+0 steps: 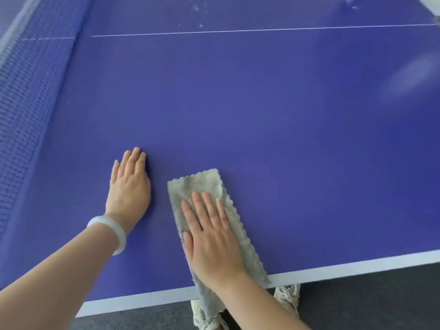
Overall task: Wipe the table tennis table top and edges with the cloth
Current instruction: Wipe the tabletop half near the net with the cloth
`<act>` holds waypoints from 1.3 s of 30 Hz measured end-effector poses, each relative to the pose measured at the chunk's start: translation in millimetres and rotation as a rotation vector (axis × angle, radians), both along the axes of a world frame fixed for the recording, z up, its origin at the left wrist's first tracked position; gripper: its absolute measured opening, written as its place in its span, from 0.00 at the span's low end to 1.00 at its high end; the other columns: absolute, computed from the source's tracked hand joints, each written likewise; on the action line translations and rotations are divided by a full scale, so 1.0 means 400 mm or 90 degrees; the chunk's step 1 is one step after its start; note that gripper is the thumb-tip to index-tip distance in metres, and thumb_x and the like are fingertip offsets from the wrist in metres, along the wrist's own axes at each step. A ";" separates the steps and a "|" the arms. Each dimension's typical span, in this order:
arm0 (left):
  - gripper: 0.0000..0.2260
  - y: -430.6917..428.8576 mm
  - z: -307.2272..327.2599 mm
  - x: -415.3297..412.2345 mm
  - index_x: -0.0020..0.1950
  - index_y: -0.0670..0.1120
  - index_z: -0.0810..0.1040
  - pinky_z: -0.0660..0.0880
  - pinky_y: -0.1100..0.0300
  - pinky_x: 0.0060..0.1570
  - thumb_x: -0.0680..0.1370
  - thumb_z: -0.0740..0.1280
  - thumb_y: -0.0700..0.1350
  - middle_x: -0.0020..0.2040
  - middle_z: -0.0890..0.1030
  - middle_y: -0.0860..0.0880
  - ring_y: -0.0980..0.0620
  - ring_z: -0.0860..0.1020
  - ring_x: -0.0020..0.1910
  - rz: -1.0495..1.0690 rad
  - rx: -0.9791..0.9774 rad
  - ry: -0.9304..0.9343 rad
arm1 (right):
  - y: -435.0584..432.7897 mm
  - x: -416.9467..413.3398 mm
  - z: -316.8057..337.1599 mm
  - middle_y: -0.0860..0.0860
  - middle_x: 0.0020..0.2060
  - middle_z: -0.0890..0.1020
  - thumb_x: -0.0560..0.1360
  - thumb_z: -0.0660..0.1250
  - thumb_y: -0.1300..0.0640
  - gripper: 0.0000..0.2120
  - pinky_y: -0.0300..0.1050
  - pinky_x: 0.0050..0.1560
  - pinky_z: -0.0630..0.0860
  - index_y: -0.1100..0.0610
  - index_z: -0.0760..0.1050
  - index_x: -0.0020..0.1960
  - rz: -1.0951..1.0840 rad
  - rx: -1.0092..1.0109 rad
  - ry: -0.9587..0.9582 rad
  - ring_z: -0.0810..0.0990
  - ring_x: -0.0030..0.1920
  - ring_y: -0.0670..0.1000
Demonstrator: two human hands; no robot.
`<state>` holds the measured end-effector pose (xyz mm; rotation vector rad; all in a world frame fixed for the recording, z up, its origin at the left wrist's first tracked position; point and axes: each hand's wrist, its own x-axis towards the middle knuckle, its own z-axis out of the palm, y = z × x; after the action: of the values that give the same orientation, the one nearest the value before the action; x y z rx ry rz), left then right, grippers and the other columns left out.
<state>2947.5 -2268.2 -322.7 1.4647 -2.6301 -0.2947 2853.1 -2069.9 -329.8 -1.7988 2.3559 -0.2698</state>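
A person's right hand (210,236) presses flat, fingers straight and together, on a grey cloth (207,186) laid on the blue table (285,115); the cloth lies under the palm, its far end reaching past the fingertips and its near end hanging over the table's white edge line (357,265); the left hand (129,184), fingers straight, rests flat on the table just beside the cloth, toward the net (23,103); a pale bangle (114,231) circles the left wrist.

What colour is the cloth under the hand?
The cloth is light grey, seen in the head view.
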 end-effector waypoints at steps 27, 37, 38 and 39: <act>0.25 0.223 -0.017 -0.667 0.81 0.46 0.54 0.41 0.52 0.78 0.85 0.50 0.50 0.81 0.53 0.48 0.50 0.48 0.80 -0.081 0.016 0.025 | 0.467 -0.898 0.024 0.57 0.80 0.58 0.83 0.43 0.49 0.28 0.62 0.78 0.54 0.56 0.55 0.81 -0.413 0.068 0.054 0.55 0.80 0.58; 0.23 0.222 -0.016 -0.662 0.81 0.45 0.56 0.42 0.55 0.78 0.84 0.50 0.43 0.81 0.53 0.49 0.51 0.50 0.80 -0.080 0.007 0.026 | 0.168 -0.555 0.007 0.59 0.79 0.60 0.82 0.52 0.49 0.27 0.62 0.77 0.54 0.58 0.62 0.79 -0.086 -0.034 -0.007 0.55 0.80 0.60; 0.24 0.223 -0.015 -0.661 0.81 0.45 0.56 0.41 0.56 0.78 0.84 0.48 0.44 0.81 0.53 0.49 0.51 0.49 0.80 -0.077 0.010 0.025 | 0.142 -0.563 0.007 0.58 0.80 0.58 0.83 0.50 0.49 0.27 0.61 0.78 0.54 0.58 0.60 0.79 -0.052 -0.033 -0.021 0.53 0.80 0.59; 0.25 0.224 -0.014 -0.661 0.81 0.45 0.56 0.42 0.56 0.78 0.83 0.47 0.45 0.81 0.53 0.49 0.52 0.50 0.80 -0.073 0.014 0.027 | 0.122 -0.586 0.006 0.57 0.80 0.57 0.84 0.48 0.49 0.27 0.60 0.79 0.53 0.57 0.59 0.80 -0.013 -0.027 -0.035 0.51 0.81 0.58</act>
<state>2683.3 -2178.7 -328.1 1.3020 -2.6899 -0.3635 2618.9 -2020.9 -327.5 -1.7617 2.3492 -0.3695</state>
